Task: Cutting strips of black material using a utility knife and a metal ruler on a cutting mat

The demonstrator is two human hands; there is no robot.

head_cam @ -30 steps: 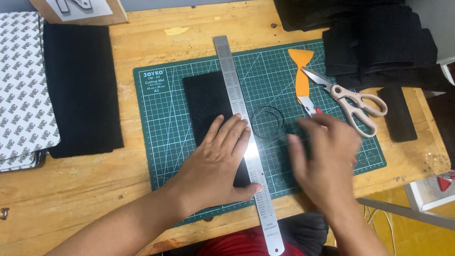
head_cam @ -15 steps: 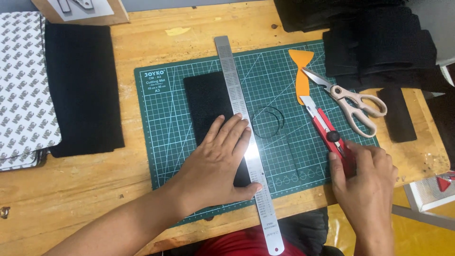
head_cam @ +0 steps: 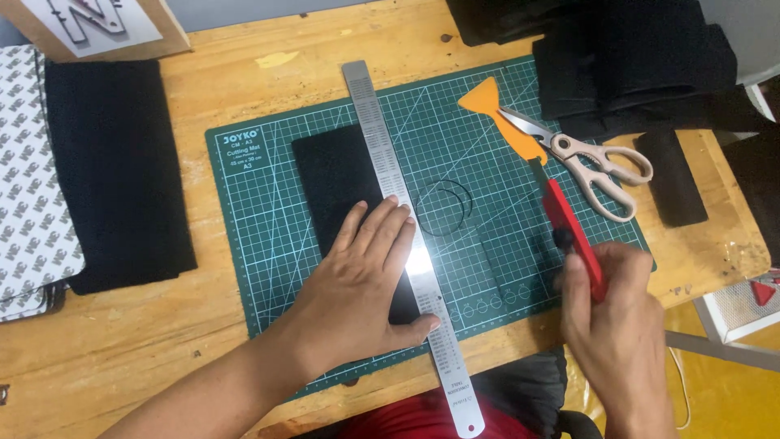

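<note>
Cardboard box (head_cam: 97,28) at upper left edge of frame, holding a white sheet with grey letter shapes (only partly in view). Green cutting mat (head_cam: 268,244) centre frame on wooden table (head_cam: 244,73), carrying black fabric strip (head_cam: 333,175), steel ruler (head_cam: 382,154), thin black wire loop (head_cam: 443,207), orange scraper (head_cam: 496,110) and scissors (head_cam: 593,167).

Versus half a second ago: right hand (head_cam: 621,337) lifted slightly, red utility knife (head_cam: 573,232) now raised off the mat's right part; left hand (head_cam: 366,284) unmoved.

Left hand flat, fingers spread, pressing ruler and strip down, centre-lower frame. Right hand closed around knife's lower end at lower right; knife pointing up-left from the fist, well right of the ruler edge.

Black fabric stacks (head_cam: 626,57) upper right, another black piece (head_cam: 114,171) at left.
</note>
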